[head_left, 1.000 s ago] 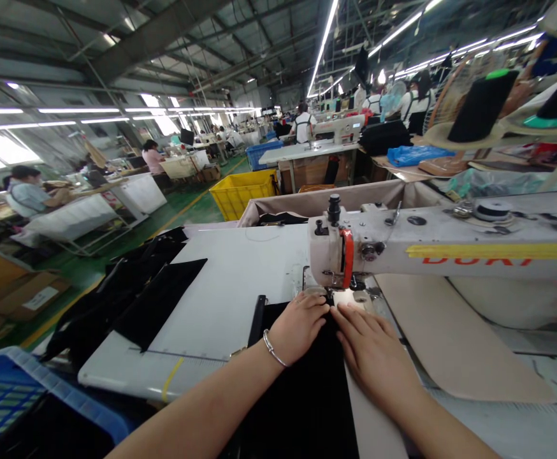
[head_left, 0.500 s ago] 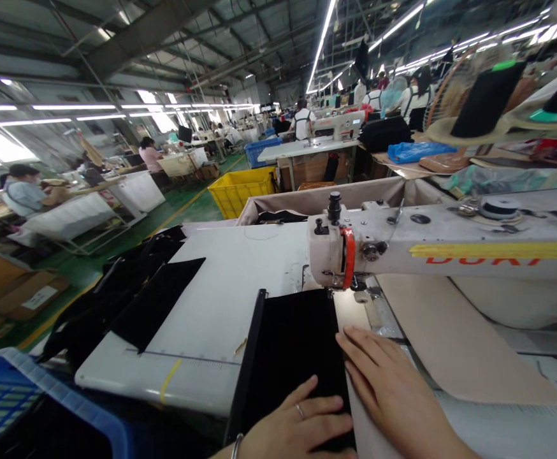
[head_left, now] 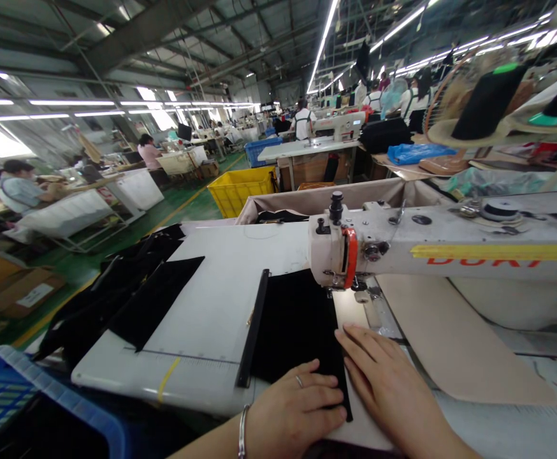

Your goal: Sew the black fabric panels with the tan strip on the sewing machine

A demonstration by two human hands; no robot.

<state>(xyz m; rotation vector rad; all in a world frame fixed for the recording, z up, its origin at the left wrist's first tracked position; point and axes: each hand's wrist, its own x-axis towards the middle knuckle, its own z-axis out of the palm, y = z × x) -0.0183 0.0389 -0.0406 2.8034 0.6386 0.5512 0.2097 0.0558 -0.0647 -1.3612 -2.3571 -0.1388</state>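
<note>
A black fabric panel (head_left: pixel 294 325) lies on the white sewing table, its far right edge under the head of the sewing machine (head_left: pixel 338 248). Along the panel's left side runs a stiff black strip (head_left: pixel 253 331). My left hand (head_left: pixel 302 401), with a ring and a bracelet, lies flat on the near part of the panel, fingers spread. Beside the panel's right edge rests my right hand (head_left: pixel 378 370), fingers stretched forward with the tips at the edge. The needle point is hidden behind the machine head.
Another black piece (head_left: pixel 161 303) lies on the table (head_left: pixel 202 319) at left, next to a dark fabric heap (head_left: pixel 92 306). A blue basket (head_left: pixel 44 382) stands at the near left. A beige board (head_left: pixel 460 350) lies under the machine arm. Several people work farther off.
The black panel and its strip have moved forward, away from me, under the machine head. My left hand has moved slightly forward with it; my right hand has hardly moved.
</note>
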